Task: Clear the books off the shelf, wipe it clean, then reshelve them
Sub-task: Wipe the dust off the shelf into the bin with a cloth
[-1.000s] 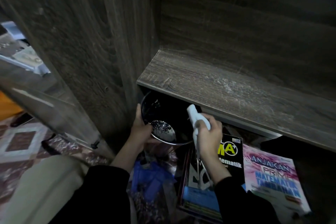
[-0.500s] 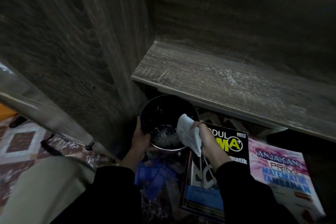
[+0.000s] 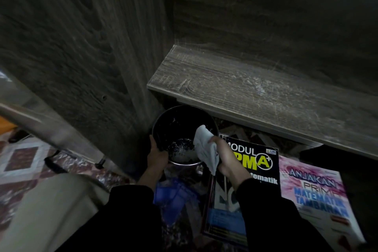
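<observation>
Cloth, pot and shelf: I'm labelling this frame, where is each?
white cloth [image 3: 204, 149], head view, its bunched middle.
metal pot [image 3: 178, 120], head view, its dark inner wall.
shelf board [image 3: 255, 98], head view, its dusty top.

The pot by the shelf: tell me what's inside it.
The pot holds a shallow shiny patch, seemingly water, at its bottom. The white cloth in the right hand covers its right side.

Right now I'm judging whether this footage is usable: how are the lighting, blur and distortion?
Head view: dim, the cabinet back nearly black; the shelf board catches light, showing dusty streaks; the white cloth in the right hand is brightest; titles on the MODUL book and ANJAKAN book read clearly; the tiled floor at left is smeared; wide-angle distortion bows the side panel.
</observation>
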